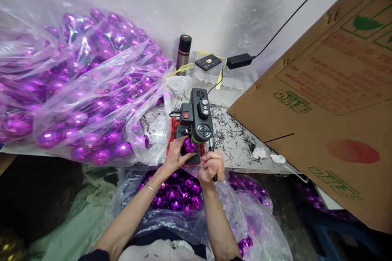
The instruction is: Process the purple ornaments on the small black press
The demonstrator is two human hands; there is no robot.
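At the front of the table stands a black machine (202, 114) with a red rocker switch on its side. My left hand (177, 154) has its thumb and fingers round a shiny purple ball (190, 145) under the machine's near end. In my right hand (212, 166) is the black grip of a lever (211, 145) at the machine's right side, the fingers wrapped round it. Below the table edge, an open clear plastic bag (134, 189) holds many faceted purple balls (176, 195).
A tied clear bag (101, 73) full of purple balls covers the table's left. Behind the machine are a thermos (183, 53), a phone (208, 62) and a power adapter (240, 61). A big cardboard box (321, 106) leans in from the right. Black scraps (229, 138) litter the tabletop.
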